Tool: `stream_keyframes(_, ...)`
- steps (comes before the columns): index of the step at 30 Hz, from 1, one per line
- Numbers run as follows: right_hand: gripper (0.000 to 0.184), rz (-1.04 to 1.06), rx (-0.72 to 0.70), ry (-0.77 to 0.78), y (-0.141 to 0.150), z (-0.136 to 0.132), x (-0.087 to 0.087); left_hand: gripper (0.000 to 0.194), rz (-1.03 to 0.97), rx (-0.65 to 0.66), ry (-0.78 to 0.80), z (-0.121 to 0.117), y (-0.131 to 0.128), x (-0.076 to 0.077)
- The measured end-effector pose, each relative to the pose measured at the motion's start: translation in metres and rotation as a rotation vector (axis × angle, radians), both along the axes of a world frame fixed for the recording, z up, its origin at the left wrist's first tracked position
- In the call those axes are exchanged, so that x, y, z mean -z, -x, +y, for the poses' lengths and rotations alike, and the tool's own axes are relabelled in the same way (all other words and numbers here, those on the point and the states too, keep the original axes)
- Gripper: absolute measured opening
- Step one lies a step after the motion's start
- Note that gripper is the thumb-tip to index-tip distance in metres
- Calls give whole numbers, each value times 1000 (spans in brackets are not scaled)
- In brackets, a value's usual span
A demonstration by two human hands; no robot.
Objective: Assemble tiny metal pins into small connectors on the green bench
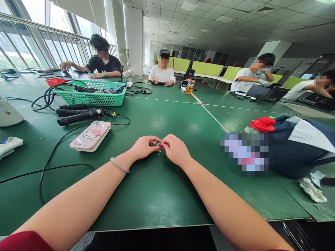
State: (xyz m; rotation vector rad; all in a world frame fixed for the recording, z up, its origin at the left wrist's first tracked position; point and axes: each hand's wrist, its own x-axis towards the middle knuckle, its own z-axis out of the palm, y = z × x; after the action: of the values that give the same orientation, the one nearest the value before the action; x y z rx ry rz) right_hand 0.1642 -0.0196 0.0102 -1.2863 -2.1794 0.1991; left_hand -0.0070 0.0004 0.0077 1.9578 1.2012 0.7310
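Over the middle of the green table (157, 195), my left hand (142, 147) pinches a small dark and clear object (158, 144) between thumb and fingers. It is too small to name. From the other side, my right hand (177, 150) has its fingers closed at the object's right end. The fingertips of both hands almost meet and cover part of it. A bit of clear material hangs below the fingers. Nearest to my left hand on the table lies a pink phone-shaped case (91, 135) with a cartoon cat on it.
Black handheld devices (81, 116) and cables lie left, before a green basket (91, 93). A dark bag (293, 150) and a red-lidded bottle (263, 124) are at right; crumpled tissue (312, 190) lies nearby. A drink bottle (190, 86) stands farther back. Several people sit around the table.
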Motion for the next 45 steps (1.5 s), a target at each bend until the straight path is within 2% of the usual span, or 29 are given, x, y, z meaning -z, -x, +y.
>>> stream_keyframes(11, 17, -50, -34, -96, 0, 0, -3, 28, -149, 81, 57, 0, -2, -1)
stream_keyframes(16, 16, -55, -52, -115, 0, 0, -3, 28, -150, 63, 66, 0, -2, -2)
stream_keyframes(24, 9, 131, -34, -12, -1, 3, 3, 28, -179, 65, 78, -1, -2, -3)
stream_keyframes(45, 4, 273, -37, 103, -4, 5, 3, 31, -163, 94, 87, 1, 0, -1)
